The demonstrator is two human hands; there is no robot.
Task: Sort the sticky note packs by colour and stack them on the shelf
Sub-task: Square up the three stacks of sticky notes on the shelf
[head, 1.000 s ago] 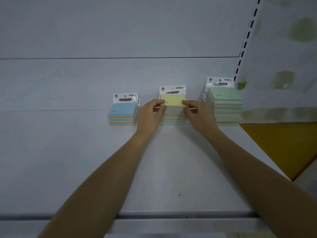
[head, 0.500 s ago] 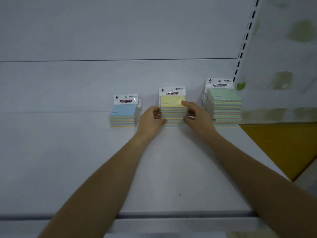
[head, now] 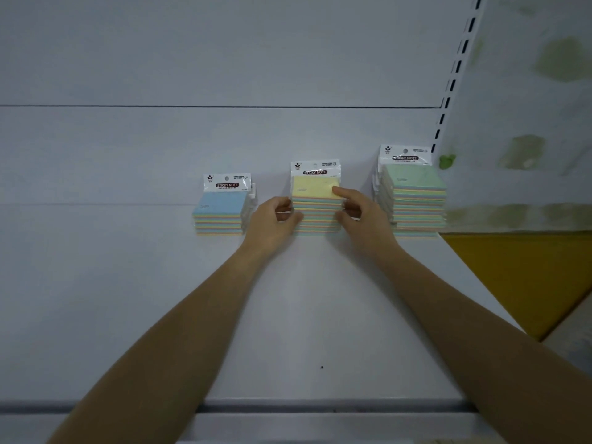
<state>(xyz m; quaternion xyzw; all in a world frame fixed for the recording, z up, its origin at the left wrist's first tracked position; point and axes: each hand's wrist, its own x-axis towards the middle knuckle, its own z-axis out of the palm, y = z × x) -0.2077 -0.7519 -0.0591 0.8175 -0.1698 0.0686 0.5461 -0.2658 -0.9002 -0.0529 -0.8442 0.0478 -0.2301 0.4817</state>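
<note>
Here, both hands gripping yellow-topped stack — left hand, right hand, white shelf

a shop: white retail shelf with slotted upright, packaged sticky note packs.

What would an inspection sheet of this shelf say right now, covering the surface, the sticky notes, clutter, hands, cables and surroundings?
Surface: white shelf, one small dark speck near its front.
Job's things: three stacks along the back panel, set apart: blue-topped stack on the left, yellow-topped stack in the middle, green-topped stack on the right, the tallest.
Clutter: nothing seen.
Hands: left hand grips the yellow-topped stack's left side; right hand grips its right side, forefinger on the top pack.
Cables: nothing seen.
Surroundings: slotted upright, stained wall and yellow panel to the right.
</note>
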